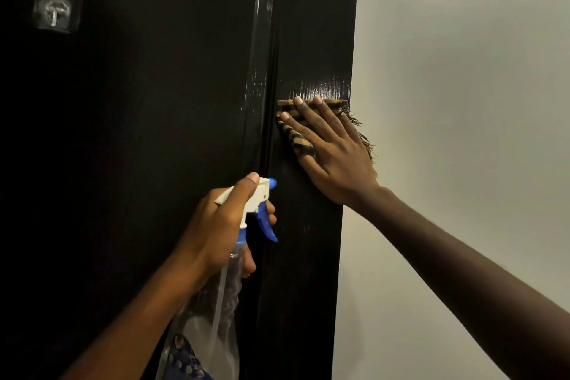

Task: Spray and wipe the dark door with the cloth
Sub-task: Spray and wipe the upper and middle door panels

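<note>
Up and left of your hands, a clear adhesive hook (57, 9) sticks to the dark door (154, 117). Your left hand (222, 225) is wrapped around the neck of a clear spray bottle (212, 318), thumb on top of its white head. Just right of it, your right hand (333, 151) lies open and flat, pressing the striped cloth (297, 136) against the door's edge strip beside the pale wall (462, 102).

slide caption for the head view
Right hand presses striped cloth on glossy dark door; left hand holds clear spray bottle.
</note>
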